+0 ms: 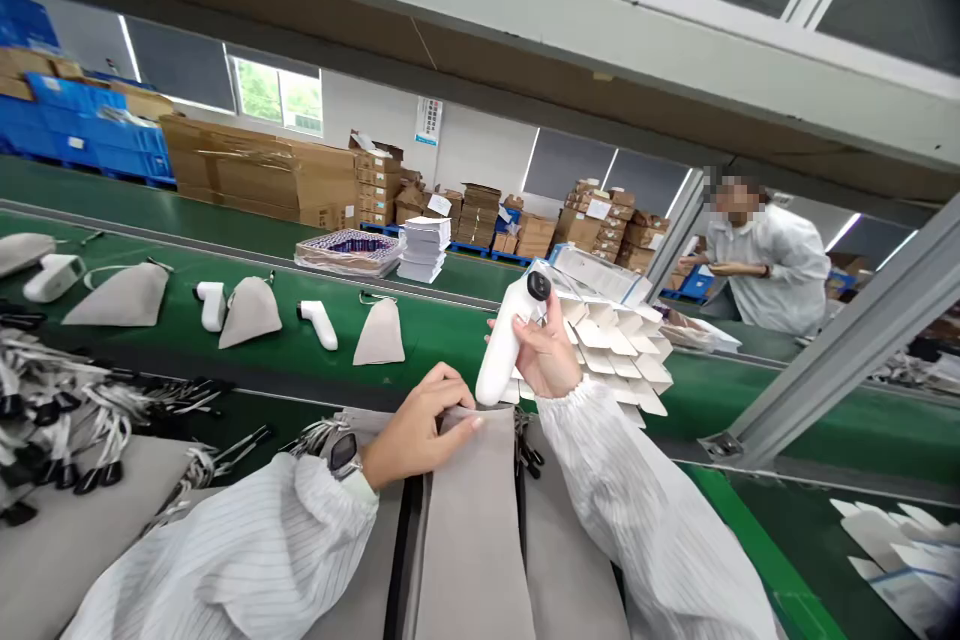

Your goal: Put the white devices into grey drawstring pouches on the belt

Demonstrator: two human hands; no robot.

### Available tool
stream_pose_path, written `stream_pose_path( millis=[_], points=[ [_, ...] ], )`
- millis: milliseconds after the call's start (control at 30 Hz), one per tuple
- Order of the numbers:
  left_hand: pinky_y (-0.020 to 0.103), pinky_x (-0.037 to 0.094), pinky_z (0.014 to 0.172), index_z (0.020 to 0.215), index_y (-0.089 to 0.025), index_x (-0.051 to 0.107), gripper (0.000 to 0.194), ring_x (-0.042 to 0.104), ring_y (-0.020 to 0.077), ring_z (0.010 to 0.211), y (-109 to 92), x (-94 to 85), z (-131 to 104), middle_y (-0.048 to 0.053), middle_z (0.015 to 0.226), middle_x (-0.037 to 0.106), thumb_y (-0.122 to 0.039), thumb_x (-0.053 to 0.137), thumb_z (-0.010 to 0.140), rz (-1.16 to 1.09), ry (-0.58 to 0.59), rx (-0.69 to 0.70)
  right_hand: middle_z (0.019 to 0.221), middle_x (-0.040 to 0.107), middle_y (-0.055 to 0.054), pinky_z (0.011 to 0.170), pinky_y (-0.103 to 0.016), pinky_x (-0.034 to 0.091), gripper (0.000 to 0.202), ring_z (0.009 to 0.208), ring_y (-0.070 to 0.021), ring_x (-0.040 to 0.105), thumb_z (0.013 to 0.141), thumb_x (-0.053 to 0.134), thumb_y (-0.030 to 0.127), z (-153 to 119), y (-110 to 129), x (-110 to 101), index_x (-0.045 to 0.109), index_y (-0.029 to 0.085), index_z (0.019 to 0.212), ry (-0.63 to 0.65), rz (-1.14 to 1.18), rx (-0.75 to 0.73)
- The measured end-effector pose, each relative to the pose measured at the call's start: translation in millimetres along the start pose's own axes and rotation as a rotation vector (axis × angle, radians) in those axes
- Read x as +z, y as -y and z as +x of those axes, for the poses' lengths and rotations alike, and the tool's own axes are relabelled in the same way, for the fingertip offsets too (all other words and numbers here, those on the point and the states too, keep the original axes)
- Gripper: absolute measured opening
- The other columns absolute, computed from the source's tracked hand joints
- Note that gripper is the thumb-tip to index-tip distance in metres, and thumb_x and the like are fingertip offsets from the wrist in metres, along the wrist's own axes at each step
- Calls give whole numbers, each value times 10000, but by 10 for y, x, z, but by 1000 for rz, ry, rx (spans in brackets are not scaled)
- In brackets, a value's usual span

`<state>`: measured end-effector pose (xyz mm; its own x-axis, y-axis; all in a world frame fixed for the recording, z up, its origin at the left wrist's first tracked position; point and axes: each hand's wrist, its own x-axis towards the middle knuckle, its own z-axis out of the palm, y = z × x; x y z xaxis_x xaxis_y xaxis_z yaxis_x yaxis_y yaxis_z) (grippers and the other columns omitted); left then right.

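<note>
My right hand (551,350) is closed around a white handheld device (499,360) with a black round end, tilted with the black end up. The device's lower end is just above the top edge of a grey fabric pouch (472,520). Fingers of my left hand (427,425) pinch that top edge, thumb on the near side. Other grey pouches (570,540) lie on both sides of it, their cords with black tips bunched near the top. Whether the held pouch's mouth is spread cannot be made out.
On the green conveyor belt (442,325), white devices (319,323) alternate with grey drawstring pouches (380,332). Open white boxes (619,350) stand behind my right hand. A slanted metal post (810,370) rises at right. Beyond are a paper stack (424,248), cartons and a person in white (780,265).
</note>
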<state>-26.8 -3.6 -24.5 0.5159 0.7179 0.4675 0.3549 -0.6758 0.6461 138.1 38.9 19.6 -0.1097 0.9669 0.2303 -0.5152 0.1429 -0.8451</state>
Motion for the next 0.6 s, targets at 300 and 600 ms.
stream_pose_path(
  millis=[300, 600],
  points=[
    [218, 338, 668, 731, -136, 470, 206, 426, 102, 774, -141, -77, 106, 32, 826, 425, -303, 403, 832, -79, -258, -195, 703, 508, 1, 490, -176, 410, 430, 573, -68, 500, 636, 558, 540, 16, -115, -8, 465, 149, 788, 147, -325, 344],
    [254, 336, 774, 772, -165, 495, 318, 445, 133, 842, 8, -168, 125, 35, 898, 425, -453, 366, 812, 130, -169, -377, 795, 555, -37, 661, -235, 392, 491, 711, -106, 500, 836, 237, 526, -93, -242, -28, 565, 177, 943, 202, -1182, -70]
  ],
)
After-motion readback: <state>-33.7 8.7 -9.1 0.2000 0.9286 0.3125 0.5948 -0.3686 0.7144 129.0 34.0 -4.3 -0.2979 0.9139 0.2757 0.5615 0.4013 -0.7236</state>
